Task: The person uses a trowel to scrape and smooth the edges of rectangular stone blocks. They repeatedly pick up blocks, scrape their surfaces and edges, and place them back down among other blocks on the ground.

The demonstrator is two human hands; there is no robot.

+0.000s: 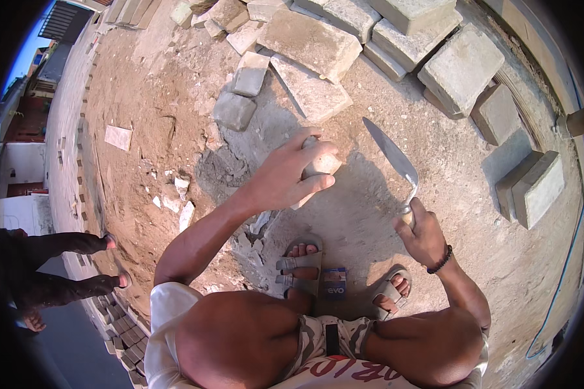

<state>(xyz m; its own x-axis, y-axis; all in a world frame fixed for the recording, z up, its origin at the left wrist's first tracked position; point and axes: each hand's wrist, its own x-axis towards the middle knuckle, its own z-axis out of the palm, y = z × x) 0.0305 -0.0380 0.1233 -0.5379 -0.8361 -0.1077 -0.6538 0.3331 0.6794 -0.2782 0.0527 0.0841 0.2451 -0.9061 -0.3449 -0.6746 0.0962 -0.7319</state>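
My left hand (298, 170) is wrapped round a pale, rough piece of paving block (323, 163), held above the sandy ground in front of me. To its right, my right hand (424, 231) grips a trowel (390, 148) by its light handle. The pointed metal blade tilts up and away to the left, apart from the block piece. Beyond the left hand lie a flat pale block (310, 91) and two smaller grey blocks (235, 111) on the ground. My left palm and the underside of the held piece are hidden.
Stacked blocks (464, 68) fill the far right, with two more (531, 188) leaning together nearer. White broken chips (183, 194) lie left of my left arm. A small blue packet (335, 282) sits between my sandalled feet. Another person's legs (65, 266) stand at the left; a blue cord (564, 272) runs along the right.
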